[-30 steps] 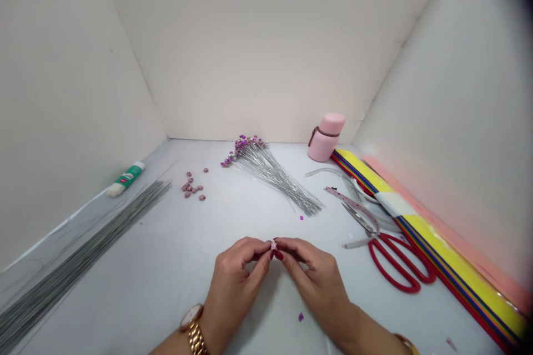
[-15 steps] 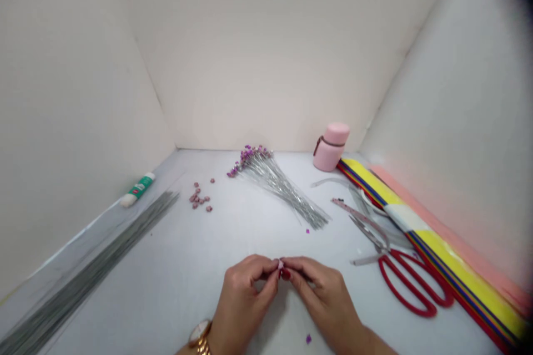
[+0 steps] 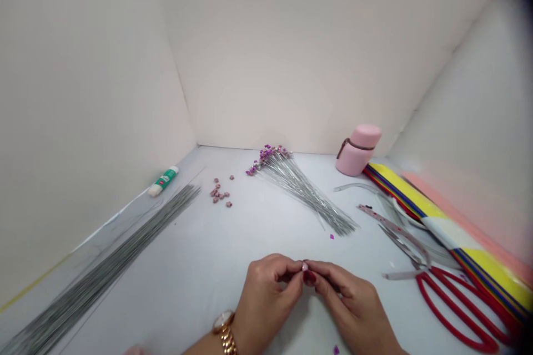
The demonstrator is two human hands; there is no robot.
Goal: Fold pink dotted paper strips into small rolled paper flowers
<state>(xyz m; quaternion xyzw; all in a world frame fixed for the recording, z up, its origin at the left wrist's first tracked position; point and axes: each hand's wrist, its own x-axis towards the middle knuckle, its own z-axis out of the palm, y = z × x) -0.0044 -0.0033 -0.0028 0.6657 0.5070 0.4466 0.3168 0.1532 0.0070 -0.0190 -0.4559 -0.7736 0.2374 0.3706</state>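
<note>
A small pink folded paper star (image 3: 305,267) is pinched between the fingertips of both hands, near the front middle of the table. My left hand (image 3: 275,288), with a gold watch at the wrist, is closed on its left side. My right hand (image 3: 347,294) grips the same star from the right, thumb and forefinger together. Fingertips partly hide the star. Past the hands, a loose cluster of similar pink stars (image 3: 219,194) lies on the table. A bundle of silver wires (image 3: 308,191) tipped with purple pieces (image 3: 266,155) rests further back.
On the left lie a long bundle of grey wires (image 3: 125,258) and a green-and-white glue stick (image 3: 164,181). To the right are red-handled scissors (image 3: 458,305), a spotted strip (image 3: 387,223), coloured paper strips (image 3: 453,238) and a pink bottle (image 3: 358,150). Purple bits (image 3: 332,237) are scattered about.
The view has swung left, so everything sits further right in the picture. Both hands keep pinching the star, with only slight finger movement.
</note>
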